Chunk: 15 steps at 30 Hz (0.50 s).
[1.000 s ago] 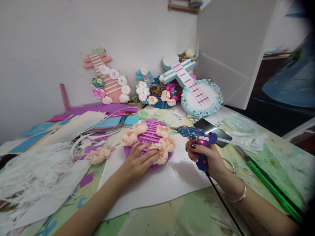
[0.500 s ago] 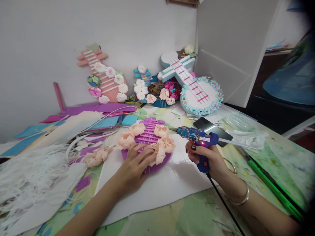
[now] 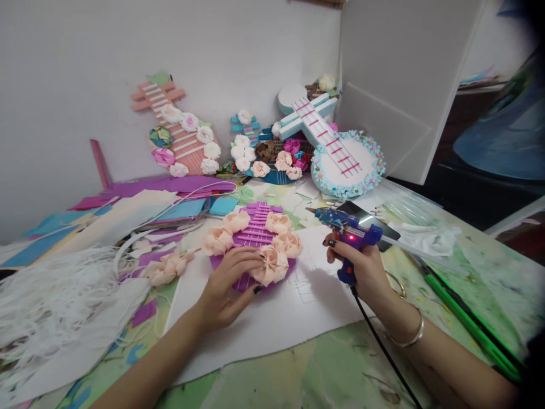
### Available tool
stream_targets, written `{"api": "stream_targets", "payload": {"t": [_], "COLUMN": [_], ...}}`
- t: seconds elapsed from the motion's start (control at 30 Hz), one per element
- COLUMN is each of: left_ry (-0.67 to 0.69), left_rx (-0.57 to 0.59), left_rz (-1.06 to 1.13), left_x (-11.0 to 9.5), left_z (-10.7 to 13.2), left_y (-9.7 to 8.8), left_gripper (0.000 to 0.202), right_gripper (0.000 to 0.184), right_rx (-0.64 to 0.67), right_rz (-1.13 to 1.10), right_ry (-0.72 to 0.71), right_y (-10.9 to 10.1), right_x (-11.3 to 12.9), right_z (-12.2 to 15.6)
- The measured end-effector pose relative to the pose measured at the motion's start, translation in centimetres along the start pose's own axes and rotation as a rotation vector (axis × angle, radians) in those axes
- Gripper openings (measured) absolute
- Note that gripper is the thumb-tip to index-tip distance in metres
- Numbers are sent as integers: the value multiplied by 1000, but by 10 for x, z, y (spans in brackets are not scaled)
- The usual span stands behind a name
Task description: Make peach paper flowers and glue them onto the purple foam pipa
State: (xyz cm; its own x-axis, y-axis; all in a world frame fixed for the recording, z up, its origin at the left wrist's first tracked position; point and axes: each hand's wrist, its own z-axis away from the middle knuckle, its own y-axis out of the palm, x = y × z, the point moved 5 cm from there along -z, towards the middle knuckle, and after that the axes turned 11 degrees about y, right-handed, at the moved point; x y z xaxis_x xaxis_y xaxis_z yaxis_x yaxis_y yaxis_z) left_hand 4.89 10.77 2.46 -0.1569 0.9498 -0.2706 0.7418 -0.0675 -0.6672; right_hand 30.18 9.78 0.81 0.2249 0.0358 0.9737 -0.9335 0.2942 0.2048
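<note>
A small purple paper instrument (image 3: 257, 226), a pipa-like shape with white strings, lies on a white sheet (image 3: 332, 301). Several peach paper flowers (image 3: 286, 244) sit along both its sides. My left hand (image 3: 227, 284) is at its lower end, fingers spread and thumb apart, fingertips by the lowest flower (image 3: 269, 266); whether they touch it I cannot tell. My right hand (image 3: 361, 267) is closed round the handle of a blue hot glue gun (image 3: 347, 227), its red light lit. Its nozzle points left, apart from the flowers. A clear glue stick sticks out behind, and a black cord hangs below.
Larger decorated instruments (image 3: 349, 165) lean against the wall. A black phone (image 3: 378, 224) lies behind the glue gun, with a green cutter (image 3: 468, 318) at right. White string (image 3: 63, 307), paper scraps and a loose peach flower (image 3: 167, 268) cover the left side.
My left hand has shifted slightly down and left, its thumb now out to the side and the lowest flower more exposed. The glue gun has moved a little away to the right.
</note>
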Motion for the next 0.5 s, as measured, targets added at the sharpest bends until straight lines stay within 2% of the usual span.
{"api": "stream_targets", "payload": {"t": [0.13,0.23,0.37,0.5], "left_ry": [-66,-149,-281,-354], "left_rx": [-192,-257,-177,-103], "left_rz": [-30,-139,-152,-173], "left_x": [5,8,14,15], "left_z": [0,1,1,2], "left_y": [-7,-9,1,10], "left_gripper": [23,18,27,23], "right_gripper": [18,22,31,37], "right_rx": [-119,-150,-138,-25], "right_rz": [142,254,278,288], "right_ry": [90,159,162,93], "right_y": [-4,-4,1,14], "right_x": [-13,-31,-51,-58], "right_z": [-11,-20,-25,-24]}}
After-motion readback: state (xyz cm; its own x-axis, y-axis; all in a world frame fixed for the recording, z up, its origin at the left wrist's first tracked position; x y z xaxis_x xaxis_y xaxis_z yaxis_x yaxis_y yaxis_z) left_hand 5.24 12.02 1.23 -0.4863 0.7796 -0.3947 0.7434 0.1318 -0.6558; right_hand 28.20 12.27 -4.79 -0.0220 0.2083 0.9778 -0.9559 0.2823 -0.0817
